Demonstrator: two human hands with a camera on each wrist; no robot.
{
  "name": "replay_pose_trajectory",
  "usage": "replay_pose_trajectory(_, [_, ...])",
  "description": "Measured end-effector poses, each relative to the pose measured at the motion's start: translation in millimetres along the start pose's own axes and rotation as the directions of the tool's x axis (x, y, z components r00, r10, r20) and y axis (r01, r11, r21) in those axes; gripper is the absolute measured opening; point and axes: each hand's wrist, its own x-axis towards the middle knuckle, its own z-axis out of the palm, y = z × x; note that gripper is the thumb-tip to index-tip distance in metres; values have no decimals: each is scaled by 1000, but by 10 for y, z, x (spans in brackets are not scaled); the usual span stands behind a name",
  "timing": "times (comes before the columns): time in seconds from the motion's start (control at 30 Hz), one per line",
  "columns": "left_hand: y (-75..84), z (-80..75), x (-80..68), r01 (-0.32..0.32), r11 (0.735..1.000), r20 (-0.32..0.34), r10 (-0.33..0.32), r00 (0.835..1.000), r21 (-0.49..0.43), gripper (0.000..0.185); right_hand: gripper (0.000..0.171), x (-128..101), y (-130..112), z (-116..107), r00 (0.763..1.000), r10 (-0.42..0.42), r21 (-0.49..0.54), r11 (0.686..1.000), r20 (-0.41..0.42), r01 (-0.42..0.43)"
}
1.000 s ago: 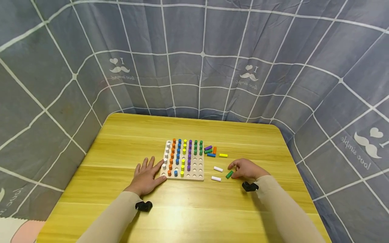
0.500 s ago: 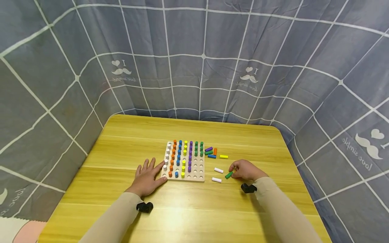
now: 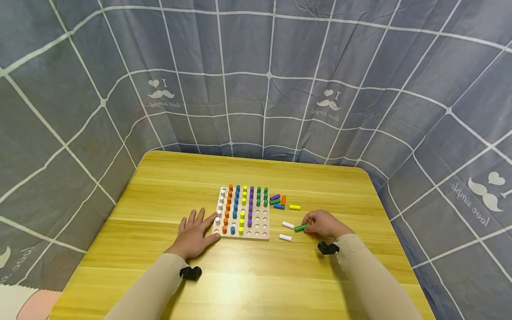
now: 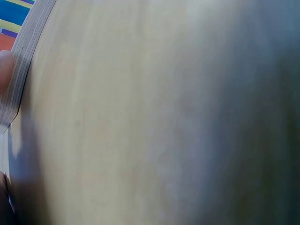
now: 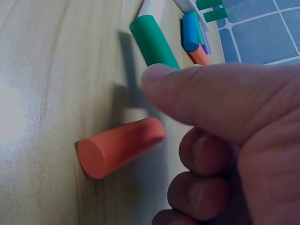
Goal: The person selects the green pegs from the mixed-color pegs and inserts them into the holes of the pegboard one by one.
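Observation:
My right hand [image 3: 325, 223] pinches one end of a green peg [image 5: 153, 41] between thumb and a finger, the other fingers curled below. In the right wrist view the peg is held over its shadow, and an orange peg [image 5: 117, 146] lies on the table under the hand. My left hand [image 3: 194, 238] rests with fingers spread at the left edge of a wooden pegboard [image 3: 256, 237]; a fingertip [image 4: 5, 70] shows at the board's side in the left wrist view. White, orange, blue, yellow, purple and green pegs stand in the board's columns, with bare holes at the near right.
Two white pegs [image 3: 285, 238] lie between the board and my right hand. A yellow peg [image 3: 294, 207] lies farther back. By the board's right side, a blue peg [image 3: 279, 206] lies among purple, green and orange ones. A grey checked curtain [image 3: 248, 89] surrounds the wooden table [image 3: 248, 284].
The green peg has swung flatter, its free end now pointing left toward the white pegs. An orange peg has come into sight beneath my right hand. My left hand stays by the board.

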Motion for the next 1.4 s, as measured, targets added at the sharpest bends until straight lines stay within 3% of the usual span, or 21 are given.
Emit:
replay_pose_trajectory(0.27, [-23, 4, 9, 5, 1000, -1, -5, 1000, 2, 78, 8, 30, -124, 2, 998, 31, 59, 998, -61, -27])
replay_pose_trajectory(0.57, [-19, 16, 10, 7, 1000, -7, -7, 1000, 9, 78, 11, 195, -407, 166, 984, 25, 60, 998, -174, -14])
replay_pose_trajectory(0.8, [-10, 24, 11, 2, 1000, -17, -1, 1000, 18, 78, 13, 327, -608, 325, 975, 62, 155, 987, -212, -29])
replay_pose_trajectory(1.17, [9, 4, 5, 6, 1000, -14, -6, 1000, 26, 78, 14, 498, -865, 515, 965, -18, 118, 992, -261, 51])
replay_pose_trajectory(1.4, [7, 13, -6, 10, 999, -13, -10, 1000, 34, 79, 16, 579, -917, 594, 964, -14, 118, 992, -265, 47])
